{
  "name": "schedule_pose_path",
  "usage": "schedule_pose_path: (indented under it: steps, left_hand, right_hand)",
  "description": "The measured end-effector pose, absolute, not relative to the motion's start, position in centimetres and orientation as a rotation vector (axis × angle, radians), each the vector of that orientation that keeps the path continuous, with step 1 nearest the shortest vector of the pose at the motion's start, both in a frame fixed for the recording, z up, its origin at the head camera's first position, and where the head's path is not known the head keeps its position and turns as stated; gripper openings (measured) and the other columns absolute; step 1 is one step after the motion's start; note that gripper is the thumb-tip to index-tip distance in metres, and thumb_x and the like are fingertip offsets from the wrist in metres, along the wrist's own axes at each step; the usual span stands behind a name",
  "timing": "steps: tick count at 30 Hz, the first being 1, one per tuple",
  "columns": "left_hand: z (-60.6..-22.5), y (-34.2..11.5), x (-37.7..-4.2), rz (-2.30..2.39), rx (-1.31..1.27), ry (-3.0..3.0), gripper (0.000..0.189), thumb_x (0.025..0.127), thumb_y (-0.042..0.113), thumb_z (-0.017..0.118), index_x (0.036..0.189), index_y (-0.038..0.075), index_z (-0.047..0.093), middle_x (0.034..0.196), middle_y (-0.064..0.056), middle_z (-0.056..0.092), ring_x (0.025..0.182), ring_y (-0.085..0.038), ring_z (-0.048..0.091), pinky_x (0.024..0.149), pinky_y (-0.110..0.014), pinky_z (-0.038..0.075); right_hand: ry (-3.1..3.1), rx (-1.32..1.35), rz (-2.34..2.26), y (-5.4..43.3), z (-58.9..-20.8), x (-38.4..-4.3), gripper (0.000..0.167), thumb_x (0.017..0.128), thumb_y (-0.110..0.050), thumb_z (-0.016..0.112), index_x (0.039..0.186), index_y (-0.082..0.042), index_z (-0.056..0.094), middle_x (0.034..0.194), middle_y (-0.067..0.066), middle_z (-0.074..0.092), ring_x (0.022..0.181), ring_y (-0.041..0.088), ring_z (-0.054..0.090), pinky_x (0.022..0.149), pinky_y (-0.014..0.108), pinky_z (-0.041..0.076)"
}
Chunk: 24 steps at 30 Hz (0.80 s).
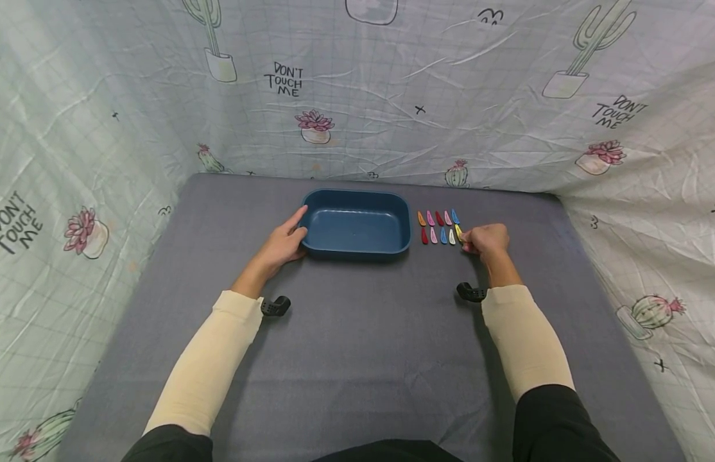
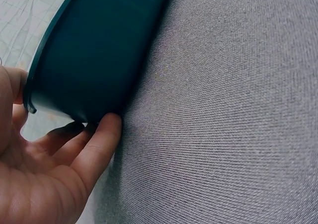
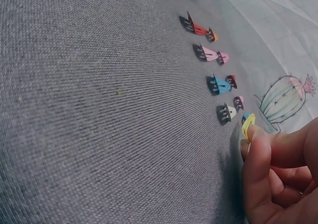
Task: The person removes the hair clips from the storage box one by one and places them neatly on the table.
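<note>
A dark blue rectangular plastic container [image 1: 357, 251] stands on the grey cloth. My left hand [image 1: 284, 245] holds its left end, and in the left wrist view the fingers [image 2: 102, 139] lie against its rim and outer wall. To the container's right, several colourful snap hair clips lie in two rows. My right hand [image 1: 489, 240] is at the right end of the front row, pinching a yellow hair clip [image 3: 250, 124] between thumb and fingertip. Beside that one are a white hair clip [image 3: 229, 112] and a blue hair clip [image 3: 221, 85].
The grey cloth [image 1: 357, 346] covers the table. Behind it and at both sides hangs a pale curtain [image 1: 380, 96] printed with cacti. Farther along the rows lie a red hair clip [image 1: 424, 236] and an orange hair clip [image 1: 421, 218]. Each wrist wears a black camera [image 1: 275, 306].
</note>
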State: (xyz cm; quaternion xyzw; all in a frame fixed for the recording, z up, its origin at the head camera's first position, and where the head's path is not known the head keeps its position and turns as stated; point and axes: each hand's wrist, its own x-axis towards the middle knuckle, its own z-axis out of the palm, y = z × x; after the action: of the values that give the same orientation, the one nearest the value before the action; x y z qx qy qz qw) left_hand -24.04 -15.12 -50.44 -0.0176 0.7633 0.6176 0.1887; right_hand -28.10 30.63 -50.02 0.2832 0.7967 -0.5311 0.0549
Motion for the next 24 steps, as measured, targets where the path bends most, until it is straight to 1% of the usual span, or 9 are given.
schedule_pose_path:
  steps: [8,13,17,20,24]
  left_hand:
    - [-50.44,-14.96,-23.98,1.744,-0.045,2.148,0.061,0.112,0.029,0.039,0.165,0.048,0.016,0.177,-0.005,0.005,0.159,-0.031,0.028,0.119,-0.058,0.042]
    - [-50.38,-14.91,-24.10,1.752,-0.050,2.144,0.061,0.112,0.028,0.040,0.165,0.048,0.017,0.177,-0.005,0.005,0.158,-0.030,0.030,0.119,-0.058,0.042]
    - [-50.46,-14.79,-24.50,1.752,-0.055,2.135,0.062,0.112,0.027,0.039,0.165,0.047,0.016,0.177,-0.006,0.005,0.157,-0.030,0.031,0.119,-0.059,0.042]
    - [-50.49,-14.75,-24.70,1.746,-0.057,2.118,0.063,0.112,0.025,0.038,0.166,0.044,0.014,0.177,-0.006,0.003,0.159,-0.031,0.027,0.119,-0.059,0.041]
    - [-50.49,-14.82,-24.76,1.733,-0.052,2.115,0.063,0.112,0.026,0.039,0.166,0.045,0.014,0.177,-0.005,0.002,0.160,-0.030,0.024,0.120,-0.058,0.041]
  right_hand:
    - [2.399,0.864,-1.606,31.00,-50.20,-28.01,0.015,0.093,0.000,0.072,0.106,0.006,0.075,0.057,-0.007,0.066,0.047,0.003,0.063,0.053,0.021,0.060]
    - [2.417,0.883,-1.527,31.00,-50.13,-28.11,0.024,0.092,-0.003,0.073,0.114,0.006,0.070,0.055,-0.009,0.064,0.046,0.002,0.062,0.054,0.021,0.060]
    - [2.424,0.908,-1.498,31.07,-50.00,-28.19,0.030,0.092,-0.004,0.075,0.119,0.008,0.068,0.054,-0.008,0.063,0.046,0.002,0.062,0.054,0.020,0.059]
    - [2.415,0.927,-1.492,31.13,-50.02,-28.18,0.030,0.092,-0.004,0.076,0.118,0.007,0.068,0.054,-0.007,0.063,0.046,0.002,0.062,0.054,0.020,0.060]
    - [2.407,0.940,-1.489,31.19,-50.03,-28.01,0.024,0.090,-0.005,0.079,0.110,0.004,0.068,0.054,-0.006,0.063,0.046,0.003,0.062,0.054,0.021,0.060]
